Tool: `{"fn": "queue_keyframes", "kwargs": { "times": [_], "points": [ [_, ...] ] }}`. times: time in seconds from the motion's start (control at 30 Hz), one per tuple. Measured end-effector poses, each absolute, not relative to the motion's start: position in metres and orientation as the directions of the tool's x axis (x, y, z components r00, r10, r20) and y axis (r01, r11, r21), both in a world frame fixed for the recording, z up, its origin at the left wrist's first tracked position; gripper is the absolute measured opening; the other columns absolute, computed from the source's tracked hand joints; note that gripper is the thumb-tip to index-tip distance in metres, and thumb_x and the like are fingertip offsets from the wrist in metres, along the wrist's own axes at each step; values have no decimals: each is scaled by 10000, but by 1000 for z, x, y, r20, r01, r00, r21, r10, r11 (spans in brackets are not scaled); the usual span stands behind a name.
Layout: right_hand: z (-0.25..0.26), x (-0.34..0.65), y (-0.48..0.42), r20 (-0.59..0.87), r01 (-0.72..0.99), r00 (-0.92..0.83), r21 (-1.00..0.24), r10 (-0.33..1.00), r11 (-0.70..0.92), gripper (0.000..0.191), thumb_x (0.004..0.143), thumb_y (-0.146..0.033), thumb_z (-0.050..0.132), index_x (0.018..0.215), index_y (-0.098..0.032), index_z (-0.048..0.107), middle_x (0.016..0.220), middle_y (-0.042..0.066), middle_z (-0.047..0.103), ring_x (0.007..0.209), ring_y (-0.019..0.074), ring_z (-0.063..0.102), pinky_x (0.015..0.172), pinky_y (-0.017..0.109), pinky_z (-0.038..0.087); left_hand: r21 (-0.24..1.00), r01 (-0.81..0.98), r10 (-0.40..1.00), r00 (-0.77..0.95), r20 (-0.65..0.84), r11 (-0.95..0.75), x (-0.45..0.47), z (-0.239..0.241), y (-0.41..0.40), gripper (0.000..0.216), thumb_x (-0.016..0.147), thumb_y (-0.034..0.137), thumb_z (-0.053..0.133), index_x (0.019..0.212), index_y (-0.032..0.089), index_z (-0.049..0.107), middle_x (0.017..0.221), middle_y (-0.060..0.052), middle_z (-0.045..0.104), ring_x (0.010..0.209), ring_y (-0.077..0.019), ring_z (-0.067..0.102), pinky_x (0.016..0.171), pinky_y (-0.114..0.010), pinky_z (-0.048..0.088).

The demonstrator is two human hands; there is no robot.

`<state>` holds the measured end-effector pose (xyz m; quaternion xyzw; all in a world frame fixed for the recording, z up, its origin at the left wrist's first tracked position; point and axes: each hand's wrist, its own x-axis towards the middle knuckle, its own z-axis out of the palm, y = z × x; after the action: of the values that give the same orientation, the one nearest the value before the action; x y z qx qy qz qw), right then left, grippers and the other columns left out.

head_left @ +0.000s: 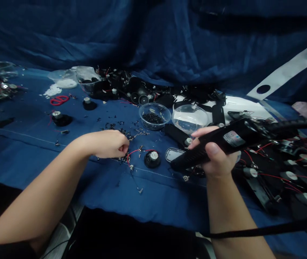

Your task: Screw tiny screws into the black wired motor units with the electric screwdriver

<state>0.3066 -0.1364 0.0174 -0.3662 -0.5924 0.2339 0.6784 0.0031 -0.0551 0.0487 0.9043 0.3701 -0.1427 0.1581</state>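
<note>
My left hand (110,144) is closed, its fingertips curled down at a scatter of small dark screws (135,136) on the blue cloth. What the fingers pinch, if anything, is hidden. A corded black electric screwdriver (223,140) lies in the grip of my right hand (218,160), its narrower end pointing left and down. Below that end is a grey-lined oval black shell (173,154), partly covered by the tool. Between my hands sits a small round black part with a white motor (152,158). Red wires and a tiny connector (131,167) lie beside it.
A clear bowl of dark screws (153,117) and another clear bowl (189,117) stand behind my hands. Red-handled scissors (59,100) lie at the left. Wired motor assemblies (291,175) crowd the right side. Black parts are heaped along the back by the blue curtain (88,32).
</note>
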Motion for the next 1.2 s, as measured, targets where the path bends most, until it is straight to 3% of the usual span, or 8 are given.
{"fn": "queue_keyframes", "kwargs": {
  "times": [0.2, 0.3, 0.37, 0.47, 0.67, 0.87, 1.03, 1.2],
  "points": [
    [15, 303, -137, 744, 137, 326, -648, 584, 749, 374, 828, -566, 750, 865, -199, 814, 624, 30, 712, 487, 180, 631, 451, 336, 467, 504, 672, 682, 703, -204, -542, -31, 67, -60, 84, 859, 236, 651, 833, 201, 724, 722, 22, 732, 615, -120, 634, 584, -207, 473],
    [17, 301, -137, 736, 84, 381, -630, 559, 772, 413, 814, -602, 730, 861, -199, 802, 610, 31, 701, 503, 183, 619, 464, 345, 428, 694, 527, 682, 728, -71, -491, -28, 72, -83, 92, 856, 261, 714, 799, 188, 719, 742, 9, 762, 630, -119, 676, 593, -192, 523],
    [17, 298, -136, 713, 28, 414, -631, 566, 775, 426, 804, -617, 712, 845, -200, 791, 582, 24, 682, 497, 182, 602, 472, 351, 397, 748, 410, 677, 733, 71, -522, -14, 70, -102, 76, 864, 223, 723, 801, 182, 720, 790, -6, 785, 684, -124, 716, 640, -191, 554],
    [14, 292, -135, 693, -8, 440, -633, 570, 774, 423, 806, -623, 697, 832, -208, 774, 577, 14, 664, 485, 176, 590, 472, 352, 392, 733, 296, 594, 784, 180, -613, 16, 56, -126, 48, 877, 151, 715, 860, 186, 742, 781, 14, 779, 681, -103, 713, 673, -178, 549],
    [7, 280, -136, 674, 76, 402, -699, 620, 711, 395, 849, -635, 704, 878, -245, 759, 620, 10, 670, 516, 185, 619, 498, 366, 485, 646, 212, 413, 893, 176, -733, 47, 15, -130, 190, 954, 103, 627, 832, 191, 743, 836, -6, 768, 768, -127, 725, 757, -220, 544],
    [8, 279, -136, 644, 132, 391, -746, 657, 653, 393, 811, -674, 754, 854, -284, 740, 705, 10, 685, 520, 179, 621, 482, 377, 487, 502, 424, 597, 761, 253, -754, 26, 3, -98, 71, 949, 202, 693, 938, 202, 763, 811, 7, 774, 712, -132, 724, 727, -229, 572],
    [8, 281, -136, 657, 102, 364, -733, 661, 672, 350, 826, -630, 778, 849, -281, 766, 742, 28, 689, 576, 187, 632, 528, 397, 513, 541, 414, 638, 693, 335, -732, 19, -10, -86, 154, 964, 304, 724, 898, 195, 810, 837, -26, 814, 736, -164, 761, 761, -270, 624],
    [11, 280, -136, 650, 53, 364, -730, 667, 682, 342, 819, -606, 799, 856, -268, 769, 722, 19, 671, 520, 164, 610, 482, 375, 516, 609, 328, 633, 668, 391, -722, 22, -15, -89, 108, 933, 260, 748, 926, 161, 793, 896, -47, 830, 739, -144, 772, 715, -233, 633]
  ]
}}
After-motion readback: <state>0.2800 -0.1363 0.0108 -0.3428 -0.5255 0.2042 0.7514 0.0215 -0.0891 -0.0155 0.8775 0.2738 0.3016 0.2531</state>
